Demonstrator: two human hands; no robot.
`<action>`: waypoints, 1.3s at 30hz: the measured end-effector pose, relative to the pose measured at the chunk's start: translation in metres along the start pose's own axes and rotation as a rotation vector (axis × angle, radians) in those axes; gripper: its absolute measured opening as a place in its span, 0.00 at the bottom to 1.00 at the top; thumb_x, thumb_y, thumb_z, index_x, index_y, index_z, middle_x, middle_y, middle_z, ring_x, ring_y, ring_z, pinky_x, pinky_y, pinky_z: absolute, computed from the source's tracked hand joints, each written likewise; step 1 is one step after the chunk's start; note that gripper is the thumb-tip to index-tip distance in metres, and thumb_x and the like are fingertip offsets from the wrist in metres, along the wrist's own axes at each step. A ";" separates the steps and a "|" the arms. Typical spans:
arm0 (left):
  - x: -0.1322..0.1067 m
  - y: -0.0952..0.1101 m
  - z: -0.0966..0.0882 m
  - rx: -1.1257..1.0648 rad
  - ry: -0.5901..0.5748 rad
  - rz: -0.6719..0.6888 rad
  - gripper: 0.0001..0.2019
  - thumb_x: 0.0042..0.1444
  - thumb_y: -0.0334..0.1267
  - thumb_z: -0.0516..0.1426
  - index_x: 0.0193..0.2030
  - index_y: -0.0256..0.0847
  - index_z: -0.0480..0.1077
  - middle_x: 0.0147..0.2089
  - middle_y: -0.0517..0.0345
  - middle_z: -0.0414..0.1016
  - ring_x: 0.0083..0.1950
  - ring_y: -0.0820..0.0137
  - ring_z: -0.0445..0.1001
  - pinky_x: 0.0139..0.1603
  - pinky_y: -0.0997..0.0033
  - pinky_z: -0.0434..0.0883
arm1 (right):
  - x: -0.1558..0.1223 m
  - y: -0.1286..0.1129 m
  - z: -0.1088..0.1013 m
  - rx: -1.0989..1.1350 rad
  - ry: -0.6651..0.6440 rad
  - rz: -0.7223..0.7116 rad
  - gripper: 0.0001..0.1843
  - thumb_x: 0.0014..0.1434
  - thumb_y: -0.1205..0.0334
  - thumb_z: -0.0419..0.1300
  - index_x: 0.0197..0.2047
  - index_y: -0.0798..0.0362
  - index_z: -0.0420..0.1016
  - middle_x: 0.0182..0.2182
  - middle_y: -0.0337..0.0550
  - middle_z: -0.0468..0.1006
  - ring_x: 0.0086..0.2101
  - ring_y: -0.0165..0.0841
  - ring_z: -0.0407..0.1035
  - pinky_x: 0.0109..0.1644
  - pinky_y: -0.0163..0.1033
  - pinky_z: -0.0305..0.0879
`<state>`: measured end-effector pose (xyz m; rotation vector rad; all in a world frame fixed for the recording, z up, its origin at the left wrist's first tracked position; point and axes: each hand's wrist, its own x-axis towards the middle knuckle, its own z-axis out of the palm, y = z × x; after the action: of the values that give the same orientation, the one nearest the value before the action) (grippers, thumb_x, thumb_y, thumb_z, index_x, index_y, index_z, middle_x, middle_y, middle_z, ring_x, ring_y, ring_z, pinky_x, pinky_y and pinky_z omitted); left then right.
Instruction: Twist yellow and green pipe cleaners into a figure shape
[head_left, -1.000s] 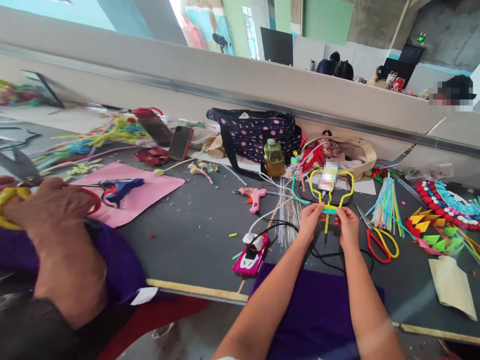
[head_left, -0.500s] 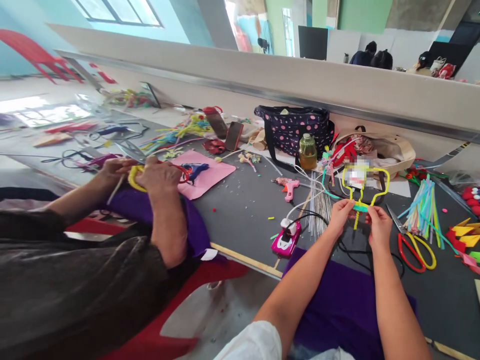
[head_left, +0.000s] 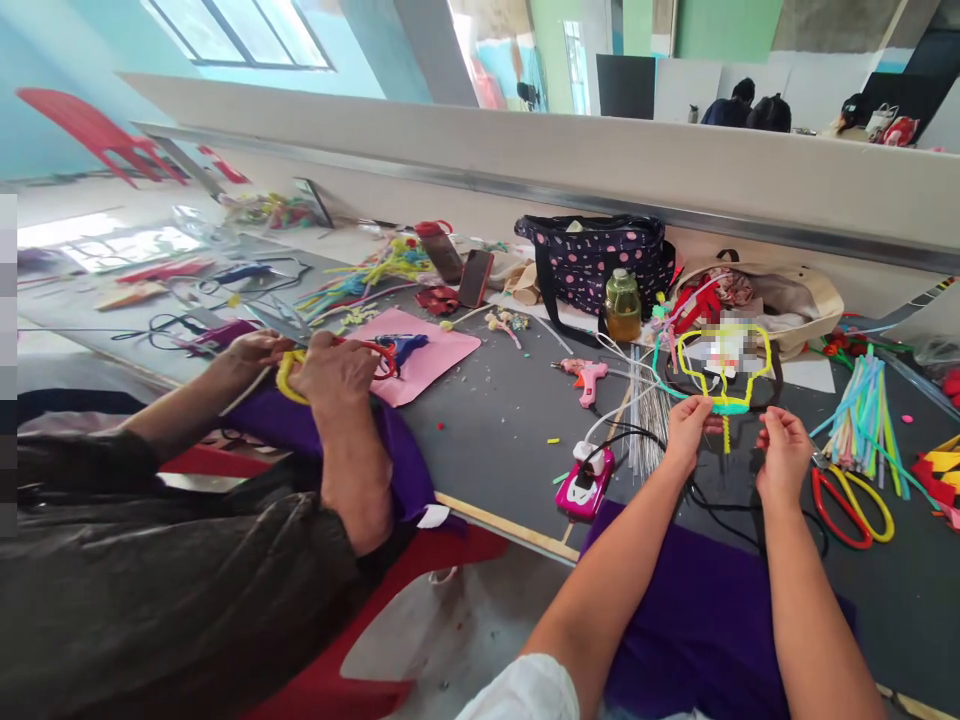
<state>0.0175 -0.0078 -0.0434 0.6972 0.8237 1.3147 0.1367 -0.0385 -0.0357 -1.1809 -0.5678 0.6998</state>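
Note:
My left hand (head_left: 690, 425) pinches a yellow pipe-cleaner frame (head_left: 766, 352) at its teal wrapped band (head_left: 731, 407), holding it upright just above the dark table (head_left: 495, 420). My right hand (head_left: 784, 440) hovers a short way right of the frame's stem with its fingers curled; I cannot make out whether anything thin is in them. A purple cloth (head_left: 690, 610) lies under my forearms at the table's near edge.
A co-worker's hands (head_left: 330, 365) at the left work yellow-handled scissors over purple cloth. A pink glue gun (head_left: 589, 375), a pink car-shaped item (head_left: 585, 485), red-and-yellow scissors (head_left: 855, 500), a bundle of pastel sticks (head_left: 862, 410), a green bottle (head_left: 622, 305) and a polka-dot bag (head_left: 596, 260) crowd the table.
My right hand has come off the frame and moved a little to the right. The left hand keeps its hold. The view swung left a second ago, bringing the co-worker in.

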 end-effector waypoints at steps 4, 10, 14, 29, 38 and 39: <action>0.001 -0.001 -0.002 0.012 -0.063 0.001 0.22 0.41 0.53 0.67 0.32 0.34 0.73 0.29 0.56 0.76 0.28 0.70 0.77 0.28 0.73 0.73 | -0.001 -0.003 0.001 0.001 -0.005 -0.043 0.15 0.46 0.53 0.67 0.34 0.54 0.74 0.25 0.34 0.73 0.20 0.22 0.59 0.21 0.29 0.54; -0.001 0.003 -0.003 0.087 -0.095 -0.008 0.24 0.43 0.56 0.65 0.36 0.34 0.75 0.34 0.52 0.79 0.31 0.69 0.77 0.31 0.72 0.74 | -0.002 -0.004 0.003 -0.072 -0.045 -0.070 0.16 0.49 0.50 0.65 0.33 0.54 0.74 0.24 0.35 0.72 0.21 0.24 0.59 0.23 0.31 0.55; -0.004 0.006 -0.001 0.119 -0.120 -0.001 0.23 0.46 0.55 0.64 0.36 0.34 0.74 0.36 0.51 0.79 0.32 0.69 0.78 0.31 0.72 0.74 | -0.003 -0.003 0.000 -0.174 -0.092 -0.137 0.15 0.53 0.51 0.62 0.36 0.55 0.75 0.25 0.38 0.73 0.23 0.27 0.62 0.25 0.33 0.58; -0.019 0.009 0.009 0.300 -0.135 0.128 0.16 0.50 0.49 0.63 0.33 0.36 0.76 0.29 0.57 0.76 0.30 0.71 0.72 0.35 0.72 0.72 | -0.019 -0.016 -0.001 -0.869 -0.263 -0.839 0.11 0.65 0.63 0.54 0.42 0.49 0.78 0.34 0.45 0.74 0.38 0.36 0.67 0.42 0.40 0.64; -0.020 0.006 0.002 0.643 -0.181 0.276 0.13 0.58 0.47 0.56 0.36 0.41 0.77 0.31 0.57 0.77 0.33 0.69 0.71 0.35 0.74 0.67 | -0.011 -0.021 -0.006 -1.040 -0.323 -0.927 0.10 0.66 0.63 0.52 0.39 0.50 0.75 0.35 0.46 0.73 0.38 0.37 0.65 0.41 0.41 0.60; -0.020 0.007 0.002 0.666 -0.181 0.288 0.13 0.58 0.46 0.56 0.36 0.41 0.77 0.31 0.57 0.76 0.32 0.70 0.71 0.35 0.74 0.67 | -0.011 -0.022 -0.006 -1.059 -0.328 -0.932 0.10 0.66 0.63 0.51 0.38 0.50 0.74 0.35 0.45 0.73 0.38 0.37 0.64 0.41 0.41 0.60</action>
<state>0.0143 -0.0270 -0.0341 1.4842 1.0468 1.1983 0.1382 -0.0551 -0.0171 -1.5302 -1.7488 -0.3050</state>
